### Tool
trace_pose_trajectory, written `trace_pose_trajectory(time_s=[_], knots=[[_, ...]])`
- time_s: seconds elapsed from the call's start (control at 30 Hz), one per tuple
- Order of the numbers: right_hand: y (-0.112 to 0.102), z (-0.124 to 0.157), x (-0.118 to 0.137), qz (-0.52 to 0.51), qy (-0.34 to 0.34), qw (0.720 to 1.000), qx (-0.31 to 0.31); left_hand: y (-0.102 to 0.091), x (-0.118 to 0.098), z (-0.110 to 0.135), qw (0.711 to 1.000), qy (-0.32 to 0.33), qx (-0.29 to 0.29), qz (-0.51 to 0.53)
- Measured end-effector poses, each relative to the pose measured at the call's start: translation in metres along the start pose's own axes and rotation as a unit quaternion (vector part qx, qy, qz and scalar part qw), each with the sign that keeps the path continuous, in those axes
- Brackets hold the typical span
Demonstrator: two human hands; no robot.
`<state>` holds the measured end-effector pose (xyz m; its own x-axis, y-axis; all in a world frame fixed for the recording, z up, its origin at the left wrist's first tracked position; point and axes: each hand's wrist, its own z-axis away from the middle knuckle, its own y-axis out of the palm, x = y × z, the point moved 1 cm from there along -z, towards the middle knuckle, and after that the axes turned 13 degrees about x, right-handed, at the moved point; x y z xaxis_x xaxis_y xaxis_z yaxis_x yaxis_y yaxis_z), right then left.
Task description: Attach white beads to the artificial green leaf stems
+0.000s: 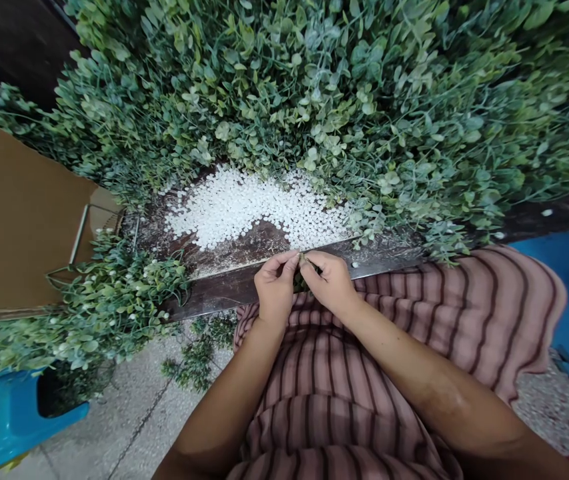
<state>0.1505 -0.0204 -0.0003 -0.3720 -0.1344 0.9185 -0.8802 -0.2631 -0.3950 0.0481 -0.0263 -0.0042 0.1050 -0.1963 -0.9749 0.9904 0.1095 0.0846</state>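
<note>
Pinching a small, mostly hidden green sprig (301,256) between fingertips, left hand (275,283) and right hand (333,283) nearly meet; small round white plastic-looking beads (239,207) lie just beyond.

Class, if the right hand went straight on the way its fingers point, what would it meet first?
Probably the left hand, which lies directly ahead of the right hand; whether they touch is unclear in this one view.

The wood-look surface (264,237) is scuffed, glossy along its front edge, bearing smooth plastic-looking beads (234,207), matt plastic-looking foliage (284,87) toward its far edge, and a matt cardboard box (29,220) toward its left.
</note>
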Motion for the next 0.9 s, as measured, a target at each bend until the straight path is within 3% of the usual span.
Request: trace_pose_trajectory(time_s=[0.47,0.9], knots=[[0.0011,0.0007,0.0006,0.001,-0.019,1.0,-0.016,0.0057,0.0003,0.0011,1.0,-0.001,-0.01,0.005],[0.0012,0.0016,-0.0012,-0.001,-0.024,0.999,-0.023,0.0057,-0.0004,0.0015,0.994,0.079,0.017,-0.078]])
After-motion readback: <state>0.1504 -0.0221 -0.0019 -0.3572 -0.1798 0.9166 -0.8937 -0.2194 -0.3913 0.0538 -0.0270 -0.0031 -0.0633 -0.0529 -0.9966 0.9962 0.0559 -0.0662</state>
